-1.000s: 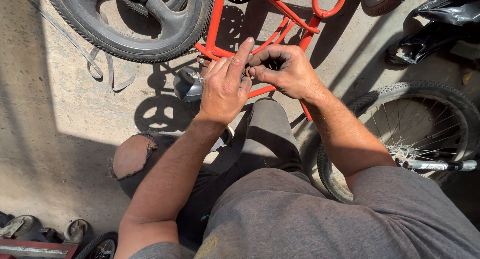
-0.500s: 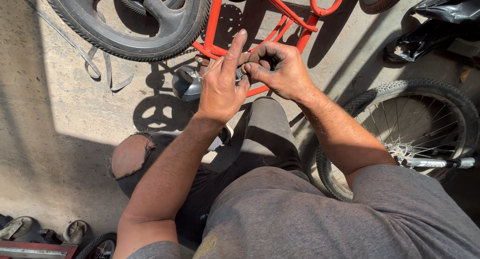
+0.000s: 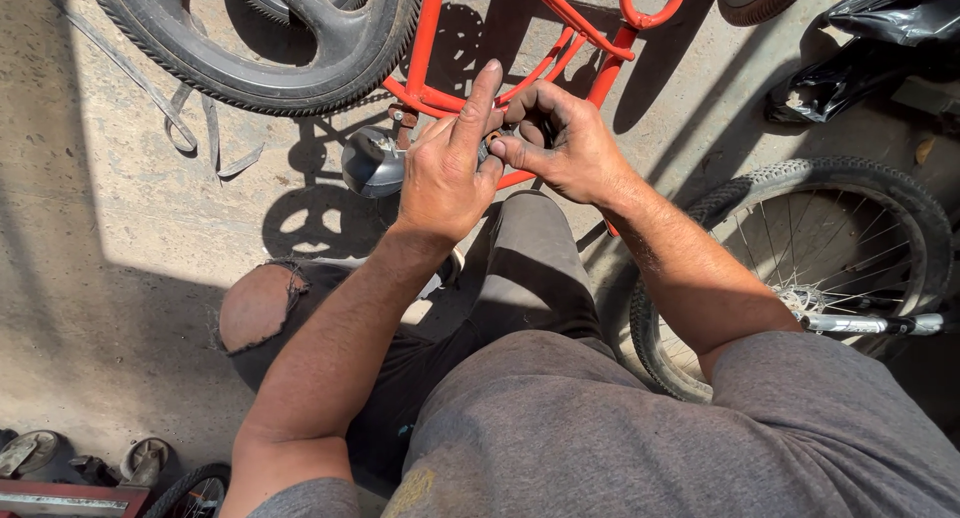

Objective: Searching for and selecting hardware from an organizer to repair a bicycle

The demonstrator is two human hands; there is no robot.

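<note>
Red against black and grey

Bright red bicycle frame at the far side; black ribbed-tread tyre far left; black spoked wheel with silvery spokes at right; glossy black bag far right; grey shirt near; pale concrete floor; possibly chrome-grey bell.

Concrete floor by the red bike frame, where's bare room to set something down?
Bare floor lies left of the torn knee, below the black wheel and the loose straps. It is crowded where both hands, left hand and right hand, meet at the red frame, and right by the spoked wheel.
</note>
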